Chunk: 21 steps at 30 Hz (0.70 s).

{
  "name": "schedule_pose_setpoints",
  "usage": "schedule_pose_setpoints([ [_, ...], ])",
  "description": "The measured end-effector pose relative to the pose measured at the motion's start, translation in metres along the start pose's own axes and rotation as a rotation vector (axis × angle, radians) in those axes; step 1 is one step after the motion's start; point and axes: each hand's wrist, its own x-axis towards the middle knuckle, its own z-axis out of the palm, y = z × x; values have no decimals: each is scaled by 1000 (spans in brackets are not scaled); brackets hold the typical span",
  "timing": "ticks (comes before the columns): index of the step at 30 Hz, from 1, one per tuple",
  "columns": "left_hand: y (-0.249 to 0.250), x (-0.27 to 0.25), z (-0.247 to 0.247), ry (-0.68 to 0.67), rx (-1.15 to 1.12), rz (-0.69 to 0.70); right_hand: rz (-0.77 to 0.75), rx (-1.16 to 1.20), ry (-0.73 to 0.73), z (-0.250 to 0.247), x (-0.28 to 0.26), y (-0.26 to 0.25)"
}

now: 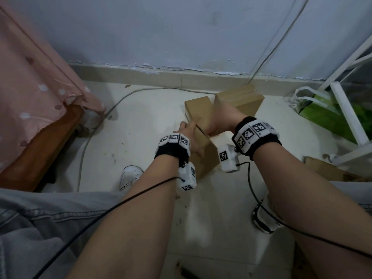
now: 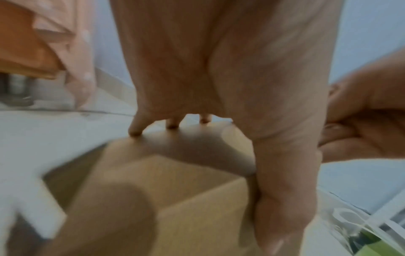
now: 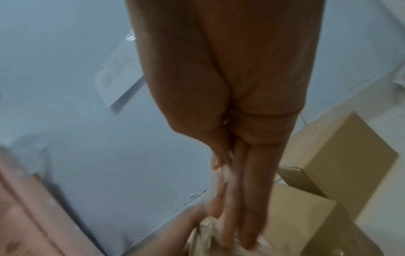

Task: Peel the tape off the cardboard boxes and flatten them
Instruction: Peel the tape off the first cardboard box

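left hand (image 1: 190, 135) flat, fingers straight, bracing centre-frame box (image 1: 203, 156); right hand (image 1: 219, 122) pinches tape (image 3: 210, 230). peel low and steady, keep box pinned.

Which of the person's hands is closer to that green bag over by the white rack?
The right hand. It works at the top of the cardboard box, on the side toward the green bag; the left hand rests on the box's far side from the bag.

Dim, bluish indoor light; head view sharp at centre, bent at the edges; both wrist views smeared by blur.
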Motion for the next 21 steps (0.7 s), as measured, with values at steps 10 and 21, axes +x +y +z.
schedule_pose_setpoints([
  [10,-31,-11,10,186,-325,12,5,694,-23,-12,-1,7],
  [21,-42,-14,35,58,-116,-90,39,390,-28,21,2,23],
])
